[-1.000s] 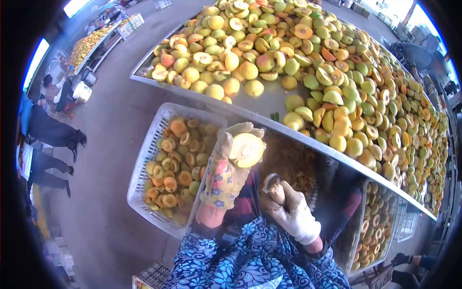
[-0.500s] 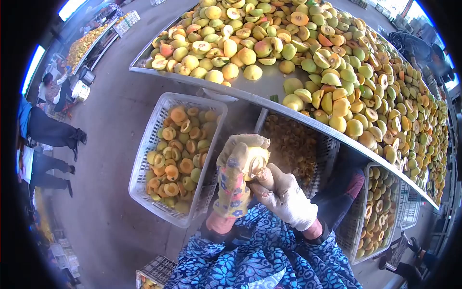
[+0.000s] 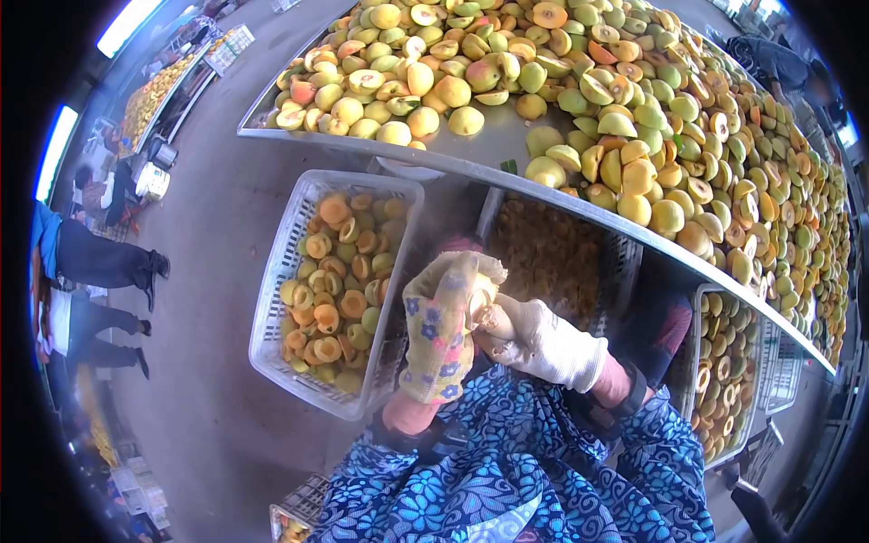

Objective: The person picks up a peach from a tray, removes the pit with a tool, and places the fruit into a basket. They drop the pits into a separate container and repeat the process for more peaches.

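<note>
Head view: the fruit piece [image 3: 481, 306] was held in front of the near edge of the metal table [image 3: 496, 145], on the wearer's side. It was gripped by the left hand [image 3: 436, 330], which was covered by a flower-patterned glove and whose fingers were closed around it. The right hand [image 3: 552, 346], in a white glove, was brought up against the fruit piece with its fingers bent inward; whether a tool was enclosed by them cannot be told, as the contact was partly hidden.

Whole and halved fruits [image 3: 634, 100] were heaped on the metal table, and a bare patch of its surface was exposed near its near edge. A white crate [image 3: 273, 317], filled with fruit halves, was placed on the floor below the table's left portion. A second crate [image 3: 626, 271], in which brown scraps [image 3: 552, 249] were contained, was set partly beneath the table's near edge. A third crate [image 3: 695, 366], filled with cut fruits, was positioned below the table's right portion. A white bucket [image 3: 154, 181] and a standing person [image 3: 100, 253] in dark trousers were seen well apart from the table, beyond its left end.
</note>
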Demonstrator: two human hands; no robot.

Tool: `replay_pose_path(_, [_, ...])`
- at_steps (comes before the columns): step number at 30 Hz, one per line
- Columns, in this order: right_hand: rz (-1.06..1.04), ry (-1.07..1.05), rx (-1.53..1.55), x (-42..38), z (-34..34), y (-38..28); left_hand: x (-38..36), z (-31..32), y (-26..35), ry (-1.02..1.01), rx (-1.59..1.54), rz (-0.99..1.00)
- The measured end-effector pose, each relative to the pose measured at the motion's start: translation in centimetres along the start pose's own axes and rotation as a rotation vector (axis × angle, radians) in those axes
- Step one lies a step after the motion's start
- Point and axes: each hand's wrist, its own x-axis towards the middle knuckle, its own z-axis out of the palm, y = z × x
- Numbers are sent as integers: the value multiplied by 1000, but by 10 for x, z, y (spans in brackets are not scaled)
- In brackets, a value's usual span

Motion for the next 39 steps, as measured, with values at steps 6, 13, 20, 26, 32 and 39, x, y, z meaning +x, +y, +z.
replay_pose_path(6, [-93,83,137,-2,15,18,0,17,3,76,57,172])
replay_pose_path(13, [141,-55,460,-10,0,-4,29,10,11,-291,192,156])
replay_pose_path(20, [308,-376,1160,-22,2,29,47,7,11,-550,246,29])
replay_pose_path(26, [253,-592,1648,-21,5,34,32,29,-15,-358,-71,-13])
replay_pose_path(32, [42,-265,1614,-37,-7,37,67,8,-38,46,-748,-356])
replay_pose_path(39, [447,715,-701,-59,3,73,105,-168,9,-171,1588,204])
